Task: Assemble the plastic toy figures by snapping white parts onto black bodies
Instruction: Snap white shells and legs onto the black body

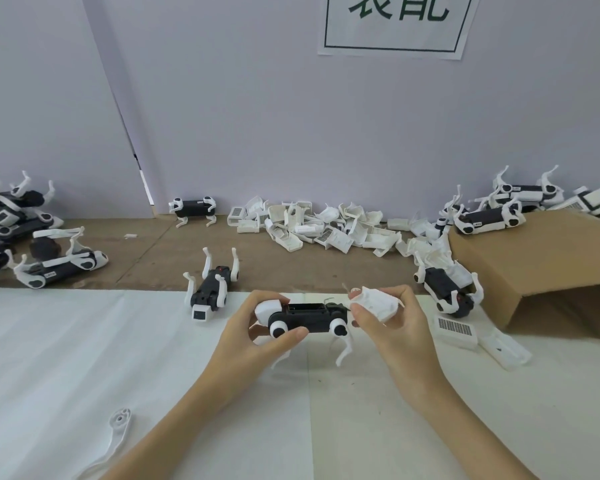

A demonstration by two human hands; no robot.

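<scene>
A black toy dog body (309, 318) with white leg joints and a white head cap hangs just above the white table, legs pointing down. My left hand (253, 332) grips its left end, thumb under the front joint and fingers over the white head. My right hand (392, 317) holds a white shell part (378, 303) against the body's right end, fingers curled round it. A heap of white shell parts (326, 223) lies along the wall behind.
A dog figure (210, 289) lies on its back just left of my hands. More figures are piled at far left (32, 244) and on the tilted cardboard box (541, 258) at right. Two white shells (478, 336) lie right of my hand, a loose white leg (118, 424) near front left.
</scene>
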